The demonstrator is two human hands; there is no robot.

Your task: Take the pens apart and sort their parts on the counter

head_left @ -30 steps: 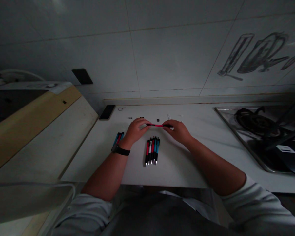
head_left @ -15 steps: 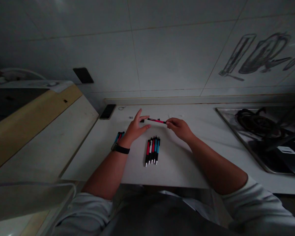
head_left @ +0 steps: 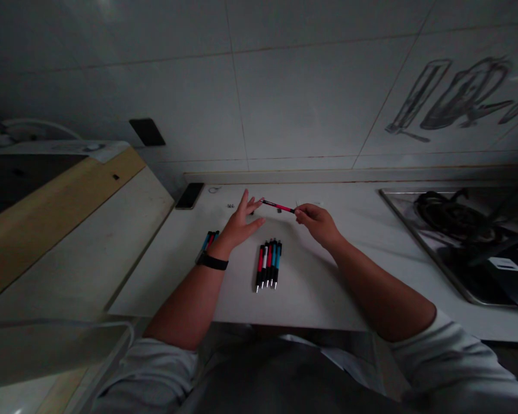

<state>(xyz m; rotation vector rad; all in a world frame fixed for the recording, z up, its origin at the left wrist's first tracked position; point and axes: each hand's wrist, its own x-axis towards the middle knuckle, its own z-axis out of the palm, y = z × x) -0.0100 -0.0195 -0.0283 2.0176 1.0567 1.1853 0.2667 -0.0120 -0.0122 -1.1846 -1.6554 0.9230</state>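
My right hand (head_left: 317,223) pinches one end of a red pen (head_left: 277,206) and holds it above the white counter (head_left: 319,276). The pen's other end points at my left hand (head_left: 240,223), which is spread open with its fingertips close to the tip; I cannot tell if they touch. A row of several red, white and blue pens (head_left: 268,263) lies side by side just in front of both hands. A smaller bunch of pens (head_left: 208,241) lies by my left wrist, which wears a black band.
A dark phone (head_left: 189,195) lies at the counter's back left corner. Small dark parts (head_left: 230,205) are scattered near the wall. A gas stove (head_left: 466,230) fills the right side. A lower wooden surface (head_left: 64,230) runs along the left.
My left hand let go of the red pen and opened its fingers. My right hand lifted the pen slightly and tilted it up toward the wall.
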